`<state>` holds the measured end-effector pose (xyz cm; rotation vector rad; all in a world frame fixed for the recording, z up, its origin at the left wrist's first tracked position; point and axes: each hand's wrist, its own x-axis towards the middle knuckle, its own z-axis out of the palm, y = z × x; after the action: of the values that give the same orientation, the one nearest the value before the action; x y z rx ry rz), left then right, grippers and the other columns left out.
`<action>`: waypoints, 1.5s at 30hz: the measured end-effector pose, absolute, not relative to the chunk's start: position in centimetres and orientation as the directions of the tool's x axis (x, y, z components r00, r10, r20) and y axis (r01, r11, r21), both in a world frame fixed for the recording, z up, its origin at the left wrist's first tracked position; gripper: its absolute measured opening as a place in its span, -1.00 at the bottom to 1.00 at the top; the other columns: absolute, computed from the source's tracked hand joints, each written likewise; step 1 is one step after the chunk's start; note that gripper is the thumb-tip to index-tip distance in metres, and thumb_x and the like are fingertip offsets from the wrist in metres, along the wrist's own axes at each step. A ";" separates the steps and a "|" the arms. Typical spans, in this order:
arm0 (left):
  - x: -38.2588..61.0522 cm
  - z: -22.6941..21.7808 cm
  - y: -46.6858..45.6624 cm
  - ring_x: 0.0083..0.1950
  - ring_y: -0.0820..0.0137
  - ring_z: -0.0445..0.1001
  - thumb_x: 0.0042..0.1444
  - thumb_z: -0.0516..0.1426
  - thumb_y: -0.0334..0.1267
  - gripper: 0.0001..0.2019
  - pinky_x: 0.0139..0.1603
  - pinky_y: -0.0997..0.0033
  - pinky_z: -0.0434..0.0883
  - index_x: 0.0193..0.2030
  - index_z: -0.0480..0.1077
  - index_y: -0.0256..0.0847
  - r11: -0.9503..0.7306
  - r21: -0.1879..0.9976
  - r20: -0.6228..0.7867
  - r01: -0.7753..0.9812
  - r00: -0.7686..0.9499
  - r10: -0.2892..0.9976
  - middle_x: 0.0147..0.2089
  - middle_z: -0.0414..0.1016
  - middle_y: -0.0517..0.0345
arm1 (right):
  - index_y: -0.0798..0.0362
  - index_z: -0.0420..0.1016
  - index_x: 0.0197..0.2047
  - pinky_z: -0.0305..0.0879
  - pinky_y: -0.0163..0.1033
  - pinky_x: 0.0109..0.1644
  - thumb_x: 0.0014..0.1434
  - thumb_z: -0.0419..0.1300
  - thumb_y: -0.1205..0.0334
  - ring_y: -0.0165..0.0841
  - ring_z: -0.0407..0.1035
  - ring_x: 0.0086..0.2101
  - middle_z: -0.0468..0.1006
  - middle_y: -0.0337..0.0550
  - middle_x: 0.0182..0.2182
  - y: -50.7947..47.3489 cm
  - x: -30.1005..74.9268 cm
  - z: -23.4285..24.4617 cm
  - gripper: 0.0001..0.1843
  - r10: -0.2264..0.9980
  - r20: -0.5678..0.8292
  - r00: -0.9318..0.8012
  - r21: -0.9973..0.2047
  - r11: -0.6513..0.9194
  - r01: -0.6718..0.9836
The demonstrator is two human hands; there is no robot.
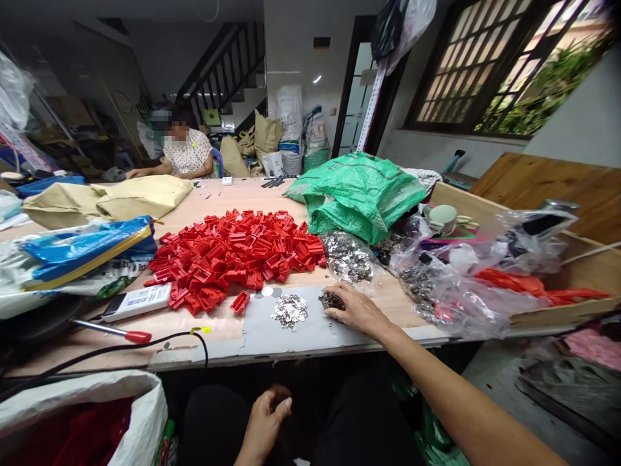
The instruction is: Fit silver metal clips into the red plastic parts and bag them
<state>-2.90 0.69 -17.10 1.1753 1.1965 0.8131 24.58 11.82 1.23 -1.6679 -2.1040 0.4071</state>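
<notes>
My right hand point(356, 312) is on the grey mat point(262, 333), its fingers curled round a clump of small dark metal parts point(332, 300). To its left on the same mat lies a loose heap of small shiny silver metal pieces point(290, 310). Below the table edge, over my lap, my left hand point(266, 415) hangs with loosely bent fingers and the thumb apart; I see nothing in it. A big pile of red plastic rectangular pieces point(237, 249) covers the table ahead, with a single red piece point(240, 302) at the mat's corner.
Behind my right hand are a clear bag of metal parts point(352, 257) and a green woven sack point(359, 194). A wooden tray point(563, 310) with plastic bags stands right. A white box point(138, 302) and red-tipped rod point(114, 331) lie left. Another person point(189, 152) sits across.
</notes>
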 end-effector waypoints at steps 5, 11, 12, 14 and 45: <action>-3.0 -16.7 0.6 -0.23 0.25 0.51 0.02 0.18 0.04 -0.62 -0.19 0.33 0.46 -0.23 0.51 -0.28 0.242 0.960 -0.269 0.141 0.224 0.937 -0.26 0.53 0.01 | -0.09 0.47 0.02 0.30 -0.14 0.01 0.14 0.20 0.08 -0.22 0.40 -0.10 0.47 -0.11 -0.07 11.7 25.7 2.6 -0.64 0.966 0.157 -0.204 -0.457 0.254 0.853; -3.0 -16.4 0.6 -0.25 0.26 0.52 0.02 0.18 0.04 -0.62 -0.20 0.34 0.46 -0.24 0.51 -0.28 0.231 0.960 -0.262 0.159 0.213 0.941 -0.27 0.54 0.02 | -0.05 0.52 -0.12 0.28 -0.14 0.02 0.21 0.09 0.26 -0.25 0.40 -0.13 0.52 -0.13 -0.18 11.7 25.7 2.4 -0.78 0.955 0.220 -0.199 -0.453 0.281 0.846; -3.0 -16.4 0.6 -0.26 0.26 0.52 0.02 0.18 0.04 -0.62 -0.21 0.34 0.46 -0.24 0.51 -0.27 0.230 0.960 -0.261 0.161 0.214 0.941 -0.28 0.54 0.03 | -0.06 0.51 -0.09 0.28 -0.14 0.02 0.19 0.11 0.28 -0.26 0.40 -0.12 0.52 -0.13 -0.17 11.7 25.5 2.1 -0.76 0.953 0.220 -0.207 -0.454 0.288 0.843; -3.0 -16.4 0.6 -0.26 0.26 0.52 0.02 0.18 0.03 -0.63 -0.22 0.35 0.46 -0.25 0.51 -0.27 0.229 0.959 -0.262 0.166 0.215 0.941 -0.28 0.54 0.03 | -0.07 0.49 -0.03 0.28 -0.16 0.03 0.17 0.13 0.31 -0.27 0.40 -0.11 0.50 -0.13 -0.13 11.6 25.1 1.6 -0.70 0.951 0.219 -0.218 -0.454 0.297 0.840; -3.1 -16.0 0.6 -0.24 0.25 0.52 0.02 0.19 0.02 -0.63 -0.21 0.33 0.47 -0.24 0.51 -0.28 0.221 0.961 -0.255 0.168 0.221 0.941 -0.29 0.56 0.01 | -0.04 0.50 -0.28 0.26 -0.22 -0.22 0.15 0.10 0.28 -0.26 0.41 -0.27 0.56 -0.16 -0.28 12.7 27.6 2.1 -0.85 0.968 0.247 -0.043 -0.454 0.155 0.878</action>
<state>-3.06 0.58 -16.02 1.2318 1.2327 0.7839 27.63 12.69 2.08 -1.7508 -1.9489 0.2436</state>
